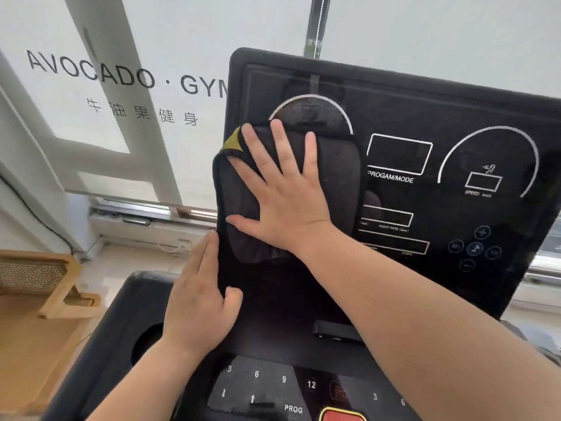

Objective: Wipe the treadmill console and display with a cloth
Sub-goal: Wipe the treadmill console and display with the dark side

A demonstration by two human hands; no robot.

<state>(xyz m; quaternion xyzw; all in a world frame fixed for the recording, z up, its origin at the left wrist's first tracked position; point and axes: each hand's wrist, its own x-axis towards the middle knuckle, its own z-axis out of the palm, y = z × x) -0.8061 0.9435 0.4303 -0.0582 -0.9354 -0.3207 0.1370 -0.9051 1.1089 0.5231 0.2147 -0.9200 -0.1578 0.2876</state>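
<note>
Pressure is doing the work here: the right hand is lying flat, fingers spread apart, pinning a dark cloth against the left part of the treadmill's upright display. It is not clamped on the cloth, only pressing it. The cloth is covering the lower half of the left arc marking, with 1 yellow corner folding back at its upper left edge.

The left hand is resting with fingers together along the display's left edge, just below the cloth, seemingly bracing the panel; it is holding nothing.

To do this step well, I judge the palm should be keeping even contact while the cloth is sliding in overlapping passes toward the "PROGAM/MODE" window and the right arc with the speed box, which appear not yet covered. The folded corner may be dragging its seam across the glossy face, so flattening it seems wise. The key strip on the lower console, with 3, 6, 9 and 12, is lying below, away from the cloth.
</note>
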